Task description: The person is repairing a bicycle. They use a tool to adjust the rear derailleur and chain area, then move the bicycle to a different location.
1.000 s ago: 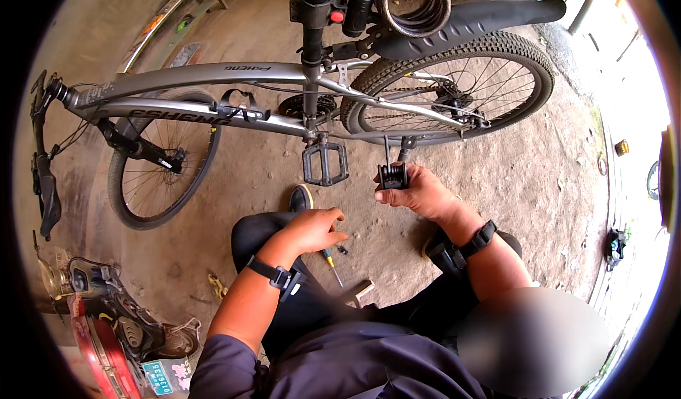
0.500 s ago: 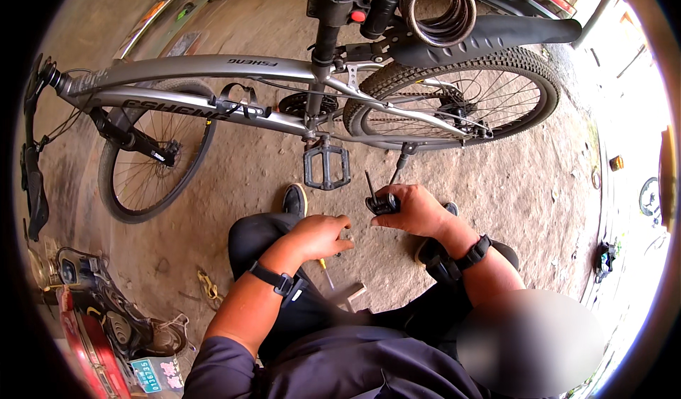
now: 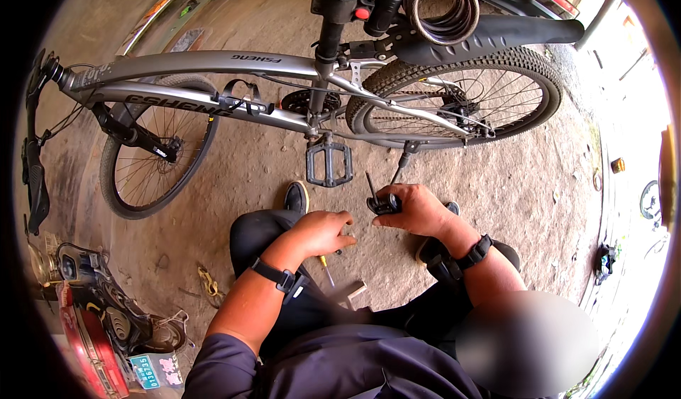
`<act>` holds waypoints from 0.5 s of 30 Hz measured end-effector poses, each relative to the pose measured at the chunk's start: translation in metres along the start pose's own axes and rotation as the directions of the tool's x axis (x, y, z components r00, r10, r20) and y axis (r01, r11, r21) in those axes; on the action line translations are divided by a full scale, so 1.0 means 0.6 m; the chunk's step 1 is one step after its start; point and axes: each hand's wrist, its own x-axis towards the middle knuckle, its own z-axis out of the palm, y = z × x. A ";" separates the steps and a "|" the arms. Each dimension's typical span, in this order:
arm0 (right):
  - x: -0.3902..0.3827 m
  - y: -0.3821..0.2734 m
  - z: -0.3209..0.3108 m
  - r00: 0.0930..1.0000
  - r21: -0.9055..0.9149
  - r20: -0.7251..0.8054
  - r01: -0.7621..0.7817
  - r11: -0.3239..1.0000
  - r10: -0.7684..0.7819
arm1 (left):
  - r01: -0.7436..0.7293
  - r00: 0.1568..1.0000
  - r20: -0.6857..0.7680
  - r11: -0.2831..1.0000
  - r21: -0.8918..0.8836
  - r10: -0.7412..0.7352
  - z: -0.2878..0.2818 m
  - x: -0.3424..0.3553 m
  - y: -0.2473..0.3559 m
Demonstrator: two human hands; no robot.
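Observation:
My right hand (image 3: 415, 207) grips a small black tool (image 3: 383, 204) from which a thin rod sticks up, below the bike's kickstand (image 3: 404, 156). Just left of it, my left hand (image 3: 323, 230) is bent at the fingers, which are apart with nothing between them. Above both hands is the black pedal (image 3: 328, 165) of a silver bicycle (image 3: 273, 115), which stands side-on to me. A screwdriver with a yellow handle (image 3: 323, 261) lies on the ground below my left hand, beside a wooden-looking piece (image 3: 355, 289).
At lower left are a red case (image 3: 91, 339), shoes (image 3: 145, 331) and a yellow tangled item (image 3: 208, 282). A metal bench (image 3: 149, 19) stands behind the bike's front wheel (image 3: 117, 186). At right, small objects (image 3: 605, 264) lie along the bright edge of the dirt floor (image 3: 532, 207).
My right hand has moved down a little and turned the black tool it holds. My left hand has shifted slightly right, its fingers still apart.

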 end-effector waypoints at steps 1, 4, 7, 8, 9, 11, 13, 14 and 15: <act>0.000 0.000 0.000 1.000 0.003 -0.002 0.002 1.000 -0.002 | -0.001 1.000 -0.003 1.000 0.007 0.001 0.000 -0.001 0.001; -0.001 -0.003 -0.001 1.000 0.014 0.000 -0.002 1.000 0.002 | 0.017 1.000 0.013 1.000 -0.012 -0.017 -0.001 0.002 0.001; -0.001 -0.005 -0.003 1.000 0.027 0.009 -0.006 1.000 0.006 | 0.032 0.999 0.028 0.999 -0.021 -0.032 -0.007 0.000 0.008; -0.001 -0.004 -0.003 1.000 0.029 0.008 0.002 1.000 -0.002 | 0.031 0.999 0.026 0.999 -0.025 -0.030 -0.006 0.001 0.006; -0.001 -0.003 -0.002 1.000 0.030 0.006 0.011 0.999 -0.011 | 0.029 0.999 0.025 0.999 -0.029 -0.028 -0.005 0.001 0.003; -0.001 -0.002 -0.002 1.000 0.031 0.015 0.004 1.000 -0.005 | 0.027 0.999 0.022 0.999 -0.032 -0.026 -0.001 0.002 -0.001; -0.001 -0.002 -0.002 1.000 0.031 0.020 -0.001 1.000 0.000 | 0.022 1.000 0.020 0.999 -0.031 -0.022 0.000 0.003 -0.001; -0.001 -0.001 -0.003 1.000 0.030 0.020 -0.002 1.000 0.002 | 0.024 1.000 0.021 0.999 -0.031 -0.024 0.000 0.004 0.000; -0.001 -0.001 -0.003 1.000 0.029 0.020 -0.004 1.000 0.003 | 0.026 0.999 0.021 0.999 -0.032 -0.025 -0.002 0.004 0.002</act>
